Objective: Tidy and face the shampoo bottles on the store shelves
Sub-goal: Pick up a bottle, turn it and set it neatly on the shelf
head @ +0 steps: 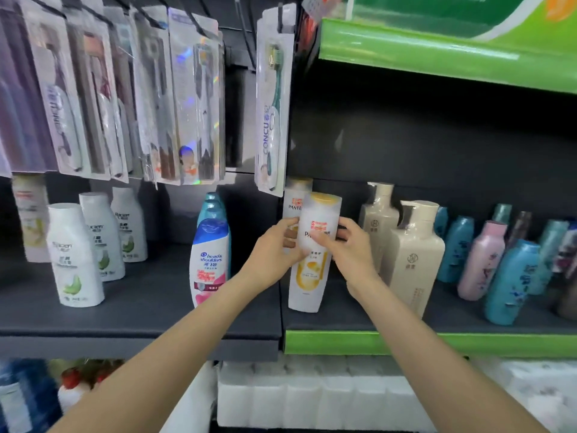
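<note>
A white Pantene bottle (pixel 312 276) with a yellow cap and yellow label stands near the front of the dark shelf (pixel 140 307), label toward me. My left hand (pixel 274 248) grips its left side and my right hand (pixel 346 248) grips its right side, thumb across the label. A second Pantene bottle (pixel 295 195) stands right behind it, mostly hidden. To the left stands a blue-capped Head & Shoulders bottle (pixel 209 260) with others behind it. To the right stand two beige pump bottles (pixel 412 260).
White bottles with green leaf labels (pixel 76 257) line the left of the shelf. Blue, teal and pink bottles (pixel 505 270) crowd the right end. Packaged toothbrushes (pixel 271 114) hang above. A green shelf edge (pixel 406 343) runs below; white wrapped packs (pixel 312 398) fill the lower shelf.
</note>
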